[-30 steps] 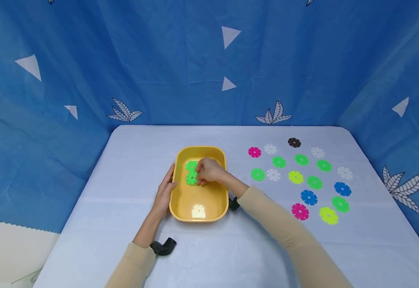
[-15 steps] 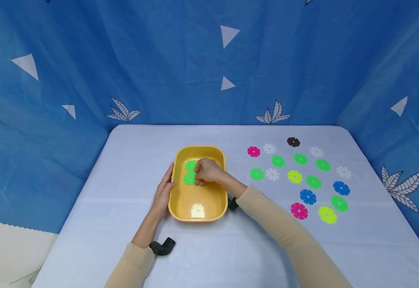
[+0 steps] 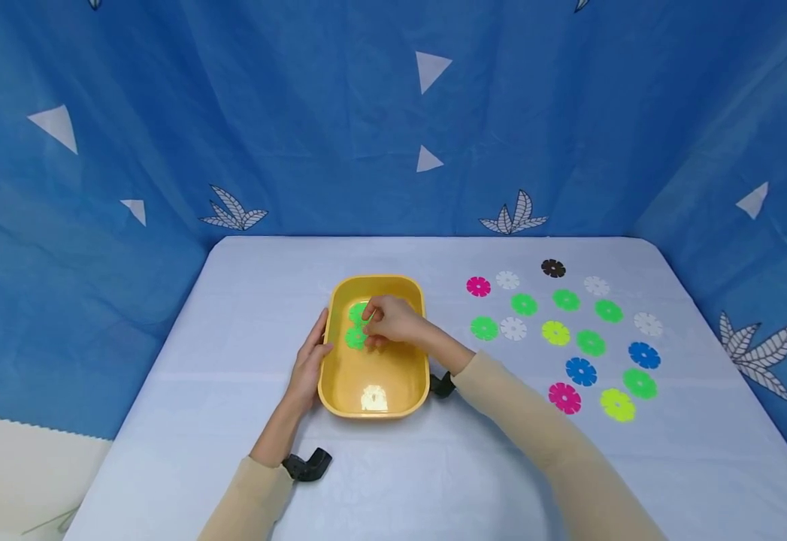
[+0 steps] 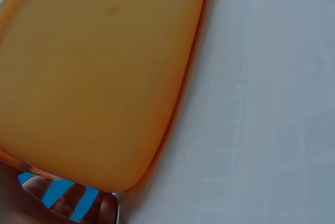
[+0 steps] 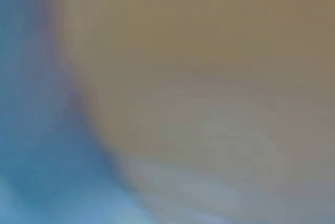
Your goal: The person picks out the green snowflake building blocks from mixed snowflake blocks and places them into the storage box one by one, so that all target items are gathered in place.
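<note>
A yellow tray lies on the table with green notched plastic discs in its upper left part. My left hand grips the tray's left side, thumb at the rim and fingers along the outer wall. In the left wrist view its curled fingers show beside the tray's underside. Inside the tray, my right hand pinches at a green disc with bent fingers and thumb. Another green disc lies just above, partly covered by the fingertips. The right wrist view is only a blur.
Loose notched discs lie spread over the table's right side: several green, white, blue, pink and yellow ones, and a dark brown one. A blue curtain hangs behind the white table.
The lower green disc has shifted slightly left in the tray, and my right fingertips have moved a little left over the discs. My left hand and the tray stay in place.
</note>
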`<state>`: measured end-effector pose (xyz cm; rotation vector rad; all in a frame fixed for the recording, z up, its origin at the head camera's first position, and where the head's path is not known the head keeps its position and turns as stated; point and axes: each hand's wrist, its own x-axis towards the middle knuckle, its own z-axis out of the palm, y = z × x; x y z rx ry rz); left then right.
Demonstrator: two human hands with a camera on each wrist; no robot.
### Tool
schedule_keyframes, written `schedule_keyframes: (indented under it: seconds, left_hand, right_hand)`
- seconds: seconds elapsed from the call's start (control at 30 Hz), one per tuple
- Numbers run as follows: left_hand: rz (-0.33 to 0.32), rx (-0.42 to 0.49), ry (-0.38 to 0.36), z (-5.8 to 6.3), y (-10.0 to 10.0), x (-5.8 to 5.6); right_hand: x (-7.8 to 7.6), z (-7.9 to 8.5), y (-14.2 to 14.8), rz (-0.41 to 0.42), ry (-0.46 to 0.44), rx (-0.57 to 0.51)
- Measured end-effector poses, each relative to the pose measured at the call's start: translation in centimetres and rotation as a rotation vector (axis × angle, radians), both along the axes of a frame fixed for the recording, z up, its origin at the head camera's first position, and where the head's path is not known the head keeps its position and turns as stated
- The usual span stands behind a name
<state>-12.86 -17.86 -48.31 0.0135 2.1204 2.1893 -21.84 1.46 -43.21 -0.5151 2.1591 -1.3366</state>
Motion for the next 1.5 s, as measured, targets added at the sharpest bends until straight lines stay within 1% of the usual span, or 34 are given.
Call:
schedule_keyframes:
  seconds: [0.1,0.17,0.23,0.33,0.4,0.5,0.63,0.73,0.9,1.07,1.37,1.5]
  left_hand:
    - [0.000,0.000,-0.001,0.0,0.1,0.1]
    - [0.004,-0.009,0.002,0.1,0.1,0.0]
    - [0.007,-0.021,0.006,0.2,0.1,0.0]
    - [0.012,-0.035,0.013,0.4,0.0,-0.2]
    - [0.013,-0.034,0.012,0.5,0.0,-0.2]
    - [0.012,-0.028,0.009,0.5,-0.2,-0.2]
    - [0.003,-0.015,0.011,0.6,-0.3,-0.2]
    - [-0.001,-0.003,0.016,0.6,-0.3,-0.2]
    - [0.011,-0.003,0.016,0.6,-0.2,-0.1]
    - [0.016,-0.017,0.013,0.6,0.0,-0.1]
    - [0.015,-0.021,-0.004,0.1,0.1,0.0]
    - [0.018,-0.023,-0.013,0.0,0.1,0.1]
  right_hand:
    - [0.7,2.1,1.4,0.072,0.012,-0.028]
    - [1.2,3.4,2.8,0.101,0.045,-0.018]
    - [1.6,4.4,4.5,0.104,0.092,0.011]
    - [1.8,4.7,7.5,0.060,0.168,0.064]
    - [1.7,4.3,9.8,0.004,0.207,0.121]
    - [1.3,3.3,13.1,-0.101,0.227,0.220]
    - [0.7,2.3,16.8,-0.210,0.197,0.306]
    - [0.4,2.0,18.3,-0.246,0.180,0.340]
    - [-0.1,1.4,19.0,-0.255,0.177,0.357]
    - [-0.3,0.2,19.1,-0.265,0.181,0.360]
    - [-0.3,-1.7,19.1,-0.288,0.173,0.400]
    - [-0.3,-2.1,18.9,-0.293,0.178,0.415]
